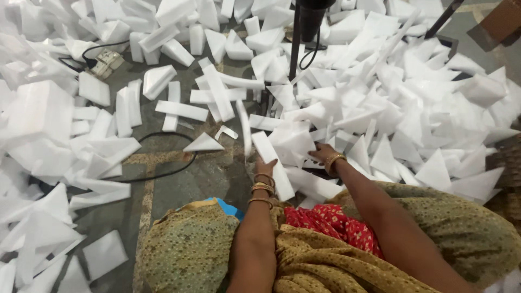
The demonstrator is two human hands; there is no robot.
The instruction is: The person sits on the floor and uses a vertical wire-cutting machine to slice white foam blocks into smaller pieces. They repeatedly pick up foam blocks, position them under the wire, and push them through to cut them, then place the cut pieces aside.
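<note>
On floor | left hand (264, 165) grips foam strip (273, 163) | right hand (321, 153) grasps foam piece (293, 138)

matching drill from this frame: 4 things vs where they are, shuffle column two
Things:
1. left hand
2. right hand
3. black cable
4. power strip

Places:
A. on the bare floor, looping left of the hands
B. upper left, among the foam pieces
C. reaching into the white foam pile
D. holding a long white foam strip

Pairs: 1-D, 2-C, 3-A, 4-B
</note>
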